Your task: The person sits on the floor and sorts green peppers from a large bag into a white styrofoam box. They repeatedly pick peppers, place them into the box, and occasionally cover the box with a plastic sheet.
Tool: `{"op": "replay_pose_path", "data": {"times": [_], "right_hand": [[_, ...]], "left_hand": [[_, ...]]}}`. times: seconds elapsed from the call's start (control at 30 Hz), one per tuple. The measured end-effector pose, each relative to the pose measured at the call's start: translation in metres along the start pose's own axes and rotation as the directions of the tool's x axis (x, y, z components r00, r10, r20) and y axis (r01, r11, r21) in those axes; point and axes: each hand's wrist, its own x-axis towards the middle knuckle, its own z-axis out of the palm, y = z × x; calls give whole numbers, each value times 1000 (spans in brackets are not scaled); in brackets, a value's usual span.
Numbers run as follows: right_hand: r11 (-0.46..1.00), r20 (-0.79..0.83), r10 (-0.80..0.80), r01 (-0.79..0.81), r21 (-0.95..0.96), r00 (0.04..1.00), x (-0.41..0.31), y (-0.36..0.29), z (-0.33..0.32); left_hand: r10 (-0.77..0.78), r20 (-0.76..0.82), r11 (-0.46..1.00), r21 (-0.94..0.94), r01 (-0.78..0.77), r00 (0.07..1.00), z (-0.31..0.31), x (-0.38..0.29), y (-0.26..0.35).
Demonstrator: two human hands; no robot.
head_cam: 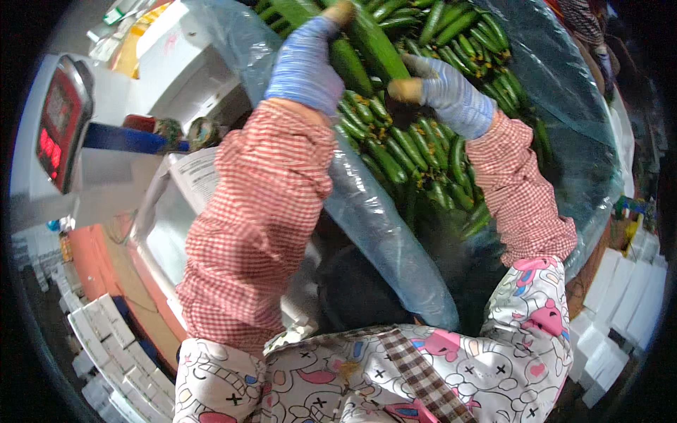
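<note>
Both my hands wear blue-and-white knit gloves with tan fingertips. My left hand (pixel 309 66) is at the top centre, its fingers around long green cucumbers. To its right, my right hand (pixel 449 92) has its thumb and fingers at the lower end of a large cucumber (pixel 378 45), which slants up to the top edge. Below and around the hands lie many small cucumbers (pixel 391 158), some with yellow blossom ends, in a big container lined with blue translucent plastic film (pixel 370 211). The upper ends of the held cucumbers run out of view.
A scale display (pixel 62 124) with red digits stands at the left on a blue post (pixel 113 138). Near it are a white foam box (pixel 153 248) and a printed sheet (pixel 195 177). Stacked white boxes (pixel 113 343) fill the lower left, with more at the right. Part of another person shows at the upper right.
</note>
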Motion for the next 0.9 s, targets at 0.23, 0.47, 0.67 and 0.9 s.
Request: {"op": "replay_pose_path", "data": {"times": [0.23, 0.47, 0.67, 0.9], "right_hand": [[948, -161, -35, -18, -319, 986, -13, -11, -11], [974, -108, 189, -200, -106, 976, -5, 65, -78], [315, -651, 407, -767, -558, 641, 23, 261, -120], [798, -462, 365, -528, -292, 808, 7, 330, -168]], "left_hand": [[-2, 153, 986, -163, 27, 988, 12, -15, 5], [-50, 231, 977, -191, 96, 972, 9, -13, 12], [-122, 393, 903, -337, 266, 911, -1, -6, 15], [-215, 259, 940, -206, 271, 942, -1, -9, 16]]}}
